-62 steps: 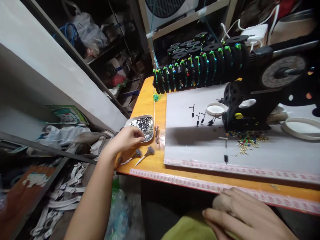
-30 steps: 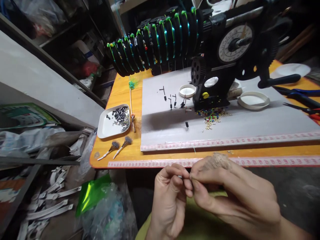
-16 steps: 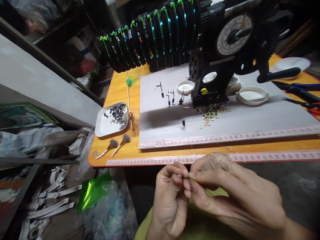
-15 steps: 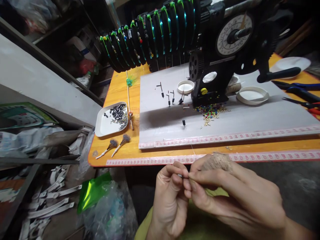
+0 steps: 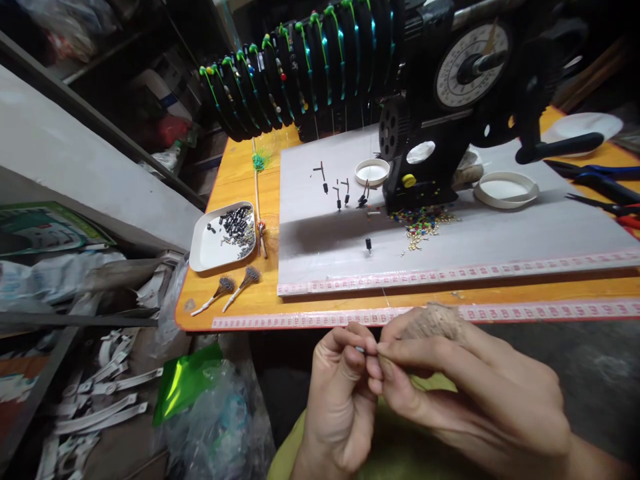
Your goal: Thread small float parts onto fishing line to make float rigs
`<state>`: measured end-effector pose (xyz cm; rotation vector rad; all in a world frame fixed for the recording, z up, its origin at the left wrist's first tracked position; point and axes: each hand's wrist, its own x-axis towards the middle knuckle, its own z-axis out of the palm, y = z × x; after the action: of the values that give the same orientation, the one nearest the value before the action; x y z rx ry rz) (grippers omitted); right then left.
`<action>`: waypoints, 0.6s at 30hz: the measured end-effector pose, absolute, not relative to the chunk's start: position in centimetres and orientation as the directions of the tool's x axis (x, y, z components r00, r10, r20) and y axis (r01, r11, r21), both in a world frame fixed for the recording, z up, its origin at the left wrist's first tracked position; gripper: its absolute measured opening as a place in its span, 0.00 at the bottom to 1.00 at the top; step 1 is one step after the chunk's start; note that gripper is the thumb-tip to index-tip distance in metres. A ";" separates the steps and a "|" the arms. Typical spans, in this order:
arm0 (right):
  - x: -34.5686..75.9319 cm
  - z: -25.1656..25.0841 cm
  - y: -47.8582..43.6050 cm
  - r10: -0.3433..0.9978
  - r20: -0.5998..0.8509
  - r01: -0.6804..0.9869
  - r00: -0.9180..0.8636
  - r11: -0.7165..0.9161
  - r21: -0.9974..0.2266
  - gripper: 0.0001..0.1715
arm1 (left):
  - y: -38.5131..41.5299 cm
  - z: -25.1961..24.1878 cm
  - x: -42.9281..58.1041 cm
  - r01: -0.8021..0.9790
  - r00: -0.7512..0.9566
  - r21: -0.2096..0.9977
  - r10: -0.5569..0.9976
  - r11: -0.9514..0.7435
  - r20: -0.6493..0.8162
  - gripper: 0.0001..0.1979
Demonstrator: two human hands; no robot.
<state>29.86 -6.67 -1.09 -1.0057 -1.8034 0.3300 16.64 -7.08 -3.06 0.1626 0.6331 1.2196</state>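
Just below the table's front edge, my left hand (image 5: 343,400) and my right hand (image 5: 470,393) meet with fingertips touching. Between the left thumb and fingers sits a tiny grey piece (image 5: 359,349), too small to name; only its end shows. My right thumb and index finger are pinched against the left fingertips, and whatever they hold is hidden. A tan, crinkled wrapping (image 5: 434,323) shows at the right hand's fingers. A thin line (image 5: 385,298) runs over the table edge near the hands.
A hand-cranked black machine (image 5: 425,147) with rows of green-tied cords stands on a grey board (image 5: 320,260). Loose coloured beads (image 5: 425,223) lie at its base. A white tray (image 5: 203,250) holds small dark parts. Pliers (image 5: 600,179) rest at right; measuring tapes (image 5: 280,323) line the edges.
Both hands keep the same pinch and almost the same place. The view has shifted very slightly.
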 end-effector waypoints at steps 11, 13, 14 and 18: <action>29.9 -1.4 -6.7 0.772 0.601 0.483 -0.207 0.615 -0.624 0.07 | -7.2 -2.9 16.7 -0.798 0.146 0.509 0.922 0.325 -0.359 0.10; 30.0 -1.3 -6.6 0.775 0.596 0.448 -0.211 0.618 -0.646 0.08 | -7.2 -3.1 16.7 -0.779 0.127 0.546 0.930 0.309 -0.345 0.10; 30.0 -1.2 -6.5 0.780 0.587 0.417 -0.215 0.617 -0.667 0.08 | -7.2 -3.2 16.6 -0.766 0.117 0.570 0.936 0.298 -0.332 0.10; 30.4 -0.7 -6.0 0.843 0.469 0.293 -0.264 0.534 -0.793 0.08 | -7.0 -4.0 16.1 -0.673 0.050 0.724 0.986 0.151 -0.159 0.06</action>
<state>30.40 -6.02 -0.69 -0.9417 -1.8118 0.7172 16.13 -7.01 -4.00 0.5347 0.7349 1.3590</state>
